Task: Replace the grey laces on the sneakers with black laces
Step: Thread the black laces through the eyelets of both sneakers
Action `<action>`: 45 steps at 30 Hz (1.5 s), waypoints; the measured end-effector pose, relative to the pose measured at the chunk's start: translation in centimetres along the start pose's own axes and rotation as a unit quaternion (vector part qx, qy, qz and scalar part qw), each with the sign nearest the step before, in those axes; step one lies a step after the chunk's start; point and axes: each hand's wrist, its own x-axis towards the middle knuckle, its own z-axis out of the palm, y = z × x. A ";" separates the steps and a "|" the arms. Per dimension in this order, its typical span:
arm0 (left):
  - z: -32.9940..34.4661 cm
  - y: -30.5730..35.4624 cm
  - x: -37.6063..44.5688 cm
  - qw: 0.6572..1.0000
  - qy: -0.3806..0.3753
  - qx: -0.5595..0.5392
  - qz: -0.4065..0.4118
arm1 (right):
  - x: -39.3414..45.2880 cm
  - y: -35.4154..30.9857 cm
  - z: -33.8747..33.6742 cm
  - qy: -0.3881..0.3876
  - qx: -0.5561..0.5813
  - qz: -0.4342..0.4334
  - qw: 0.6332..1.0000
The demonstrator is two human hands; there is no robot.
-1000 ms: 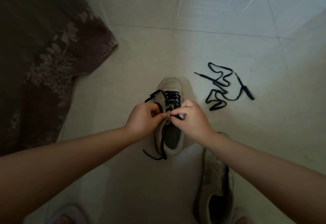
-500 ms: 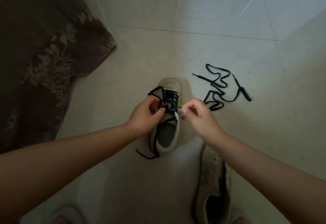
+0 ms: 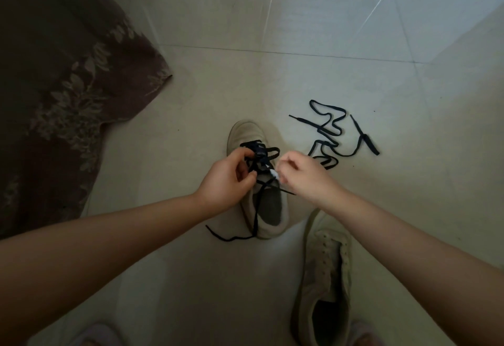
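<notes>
Pale floor tiles (image 3: 313, 18) fill the view, dimly lit, with a dark floral-patterned cloth (image 3: 62, 94) spread over the left side.

Nearest the camera, at lower right, lies the second sneaker (image 3: 324, 277), its eyelets bare; no lace shows in it. Just beyond it stands the sneaker being laced (image 3: 268, 209), toe pointing away, with a black lace (image 3: 256, 209) already crossed through its front eyelets. One loose end trails out over the heel onto the floor at the left.

Both hands meet over the tongue. The left hand (image 3: 226, 179) has its fingers curled in on the lace at the left eyelet row. The right hand (image 3: 302, 173) pinches something small and pale at the right row, probably the shoe's edge or tongue; exactly what cannot be told.

Threading looks about halfway up this shoe. The next move likely calls for feeding a free end through the next open eyelet and pulling it snug.

Farther off, to the right, the spare black lace (image 3: 332, 133) lies in loose folds. No grey laces are visible.
</notes>
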 end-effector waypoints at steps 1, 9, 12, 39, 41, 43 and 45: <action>0.0 0.0 0.1 1.000 0.004 0.002 0.003 | -0.1 0.2 -0.1 -0.002 -0.092 -0.046 0.995; -1.8 -0.4 0.8 0.999 0.037 0.034 0.002 | -1.3 2.3 -3.5 -0.057 -0.278 -0.052 0.957; -1.5 -0.7 0.8 0.995 0.035 0.077 0.043 | -1.7 1.7 -3.7 -0.028 -0.068 -0.077 0.994; -0.8 -1.2 1.7 0.989 0.042 0.141 0.034 | -1.1 -0.2 -2.7 -0.209 -0.150 0.155 0.954; -0.9 -1.2 1.7 0.989 0.039 0.141 0.032 | -1.0 -0.3 -2.7 -0.187 -0.189 0.118 0.957; -0.9 -1.2 1.6 0.989 0.030 0.141 0.033 | -0.9 0.0 -2.4 -0.146 -0.192 0.061 0.968; -1.0 -1.1 1.4 0.989 0.021 0.140 0.034 | -1.0 0.3 -2.1 -0.113 -0.116 0.017 0.987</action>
